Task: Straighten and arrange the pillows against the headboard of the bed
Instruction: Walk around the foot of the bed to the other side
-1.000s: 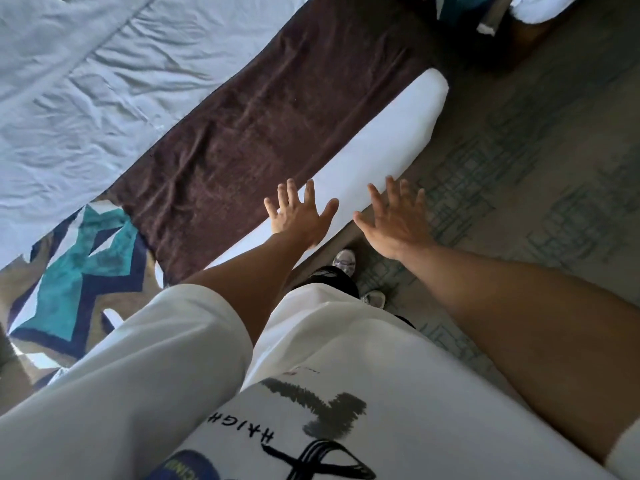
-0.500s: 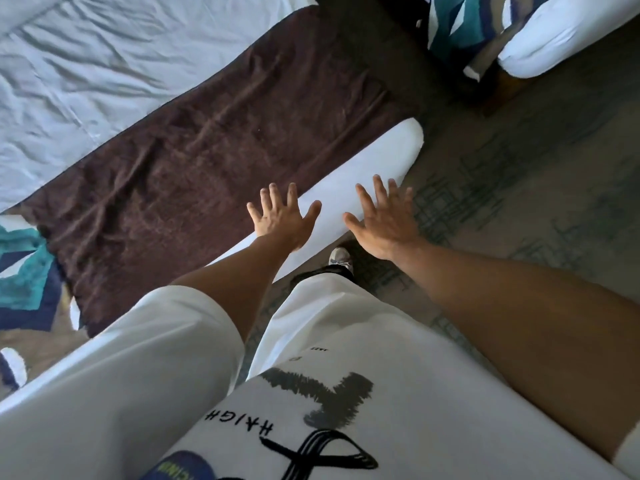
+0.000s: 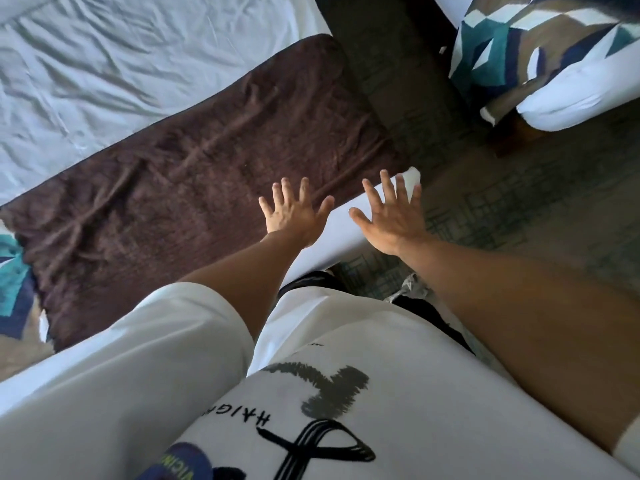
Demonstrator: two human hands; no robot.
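Note:
The bed (image 3: pixel 104 81) fills the upper left, covered by a wrinkled white sheet with a dark brown runner (image 3: pixel 194 188) across its foot. My left hand (image 3: pixel 294 211) hovers with fingers spread over the runner's near edge, holding nothing. My right hand (image 3: pixel 389 216) is spread the same way above the bed's white corner (image 3: pixel 339 230). A cushion with a teal, navy and brown pattern (image 3: pixel 540 53) lies on a second white bed (image 3: pixel 575 102) at the top right. No headboard is in view.
Patterned grey carpet (image 3: pixel 519 209) runs between the two beds on the right. A patterned cloth (image 3: pixel 14 278) of the same teal and navy shows at the left edge. My white shirt and a shoe (image 3: pixel 412 285) fill the bottom.
The view has swung right along the foot of the bed: the runner and patterned cloth slid left and the second bed's cushion came into view. Both hands stayed spread and empty.

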